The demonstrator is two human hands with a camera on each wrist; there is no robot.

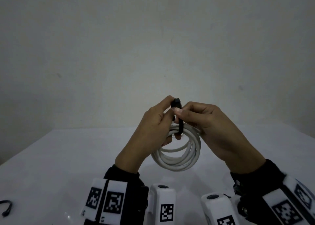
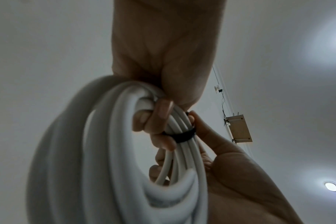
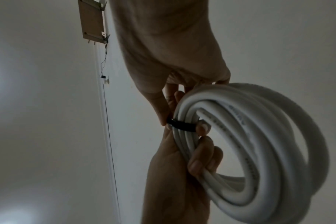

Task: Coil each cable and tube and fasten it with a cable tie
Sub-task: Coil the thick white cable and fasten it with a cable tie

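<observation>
Head view: both hands hold the white cable coil (image 1: 177,149) above the table (image 1: 51,165), at about 6 o'clock of centre. The left hand (image 1: 150,129) pinches the black cable tie (image 1: 178,117) at its head, fingers hooked through the coil; the right hand (image 1: 209,127) pinches the strap at the coil's 12 o'clock. Best to keep the loops bunched and draw the strap snug. Whether the tail is threaded stays hidden behind the fingers. Another tie (image 1: 6,207) lies at 8 o'clock, partly cut off.

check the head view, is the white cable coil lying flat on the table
No, both hands, left hand and right hand, hold the white cable coil above the table, with a black cable tie looped around it.
</observation>
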